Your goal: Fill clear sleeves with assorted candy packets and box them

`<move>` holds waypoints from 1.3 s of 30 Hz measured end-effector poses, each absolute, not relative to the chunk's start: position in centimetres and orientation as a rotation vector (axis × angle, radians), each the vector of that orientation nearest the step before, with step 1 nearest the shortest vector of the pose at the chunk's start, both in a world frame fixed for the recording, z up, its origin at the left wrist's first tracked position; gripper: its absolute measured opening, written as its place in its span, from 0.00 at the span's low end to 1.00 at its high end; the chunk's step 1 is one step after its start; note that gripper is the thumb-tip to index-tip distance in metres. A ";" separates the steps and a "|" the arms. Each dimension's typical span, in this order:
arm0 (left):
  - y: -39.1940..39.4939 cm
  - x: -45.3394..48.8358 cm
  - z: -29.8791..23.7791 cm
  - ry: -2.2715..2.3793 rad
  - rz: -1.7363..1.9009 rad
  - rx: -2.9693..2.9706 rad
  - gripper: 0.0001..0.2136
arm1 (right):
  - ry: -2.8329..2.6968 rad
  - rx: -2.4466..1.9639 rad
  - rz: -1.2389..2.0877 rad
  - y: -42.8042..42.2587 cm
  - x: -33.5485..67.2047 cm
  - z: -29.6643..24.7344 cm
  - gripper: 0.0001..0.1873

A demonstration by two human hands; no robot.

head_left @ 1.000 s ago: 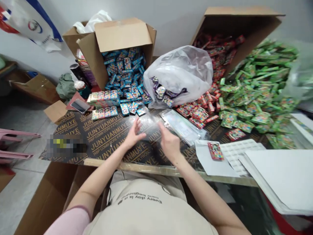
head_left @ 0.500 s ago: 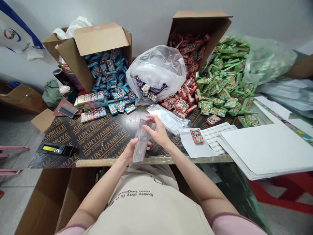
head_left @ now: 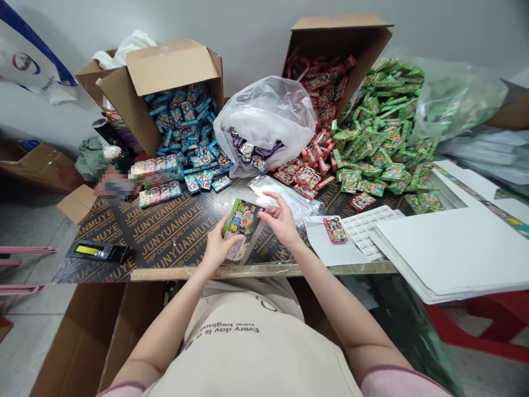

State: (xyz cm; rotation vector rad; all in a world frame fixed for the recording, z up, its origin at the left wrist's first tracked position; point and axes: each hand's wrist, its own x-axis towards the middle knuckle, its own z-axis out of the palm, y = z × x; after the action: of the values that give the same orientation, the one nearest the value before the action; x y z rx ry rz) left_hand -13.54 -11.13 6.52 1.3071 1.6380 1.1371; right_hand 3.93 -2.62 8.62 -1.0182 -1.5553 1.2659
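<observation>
— What's she got in her hands there?

— A clear plastic sleeve (head_left: 243, 234) with a green printed card at its top end. The left hand (head_left: 217, 248) grips the lower part, thumb on the front, fingers wrapped behind. The right hand (head_left: 281, 220) pinches the upper right edge with its fingertips (head_left: 264, 212). So both hands are closed on that one sleeve.

— Where is it, over the worktop?

— Just above the near edge of the worktop (head_left: 165, 231), the dark board with pale lettering. It's tilted, top end leaning away from her. I can't tell if the bottom touches the board.

— And all that colour behind?

— A tipped carton (head_left: 173, 66) spilling blue packets (head_left: 190, 132) on the left. A clear bag (head_left: 268, 116) with purple packets in the middle. Another carton (head_left: 343, 33) with red packets (head_left: 314, 110) beside it, then a big heap of green packets (head_left: 384, 127) to the right.

— Anything near her hands?

— A pile of empty clear sleeves (head_left: 289, 201) just beyond the right hand. To the right of that, a single red packet (head_left: 334, 229) on a white sheet, next to a white moulded tray (head_left: 363, 229). Far left near the edge lies a black device with a yellow label (head_left: 97, 251).
</observation>
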 end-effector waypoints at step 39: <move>-6.4 -27.0 3.5 1.222 1.746 0.198 0.22 | -2.794 -1.153 0.164 22.3 -21.7 11.0 0.39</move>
State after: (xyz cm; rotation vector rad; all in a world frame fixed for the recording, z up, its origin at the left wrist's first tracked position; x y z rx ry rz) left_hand -27.05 -6.42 3.46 0.1983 1.2217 1.7459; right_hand -21.68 22.30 11.03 -1.1531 -2.7942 0.1641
